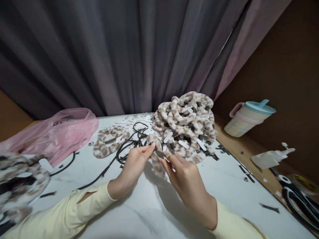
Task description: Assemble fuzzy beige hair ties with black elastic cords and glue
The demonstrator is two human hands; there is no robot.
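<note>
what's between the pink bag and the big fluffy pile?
Head view: a fluffy loop, tangled black cord, a second fluffy piece; small bits scattered behind.

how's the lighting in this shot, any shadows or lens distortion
Head view: a soft shadow falls on the white tabletop below the right hand; head view, right side: the brown wall is dimly lit; head view, also right: the cup appears to lean outward, probably from wide-angle distortion.
</note>
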